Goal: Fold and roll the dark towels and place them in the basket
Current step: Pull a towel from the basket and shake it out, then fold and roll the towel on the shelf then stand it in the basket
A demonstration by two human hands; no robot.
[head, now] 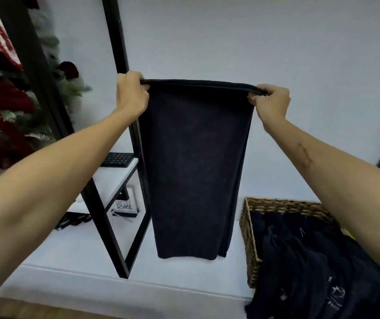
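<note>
Dark towel [193,171] held aloft, doubled, long axis hanging straight down over the bench [74,254]; left hand [132,95] and right hand [270,101] each pinching a top corner; basket [251,240] down-right, nearer the right hand.

Plain pale wall [253,42], black metal shelf frame [117,42], white shelf board [113,178], wooden floor [46,309]

Soft, even indoor light fell without hard shadows or glare; wide-angle distortion bowed the frame's edges, and blur smeared the corners at 10 and 3 o'clock.
</note>
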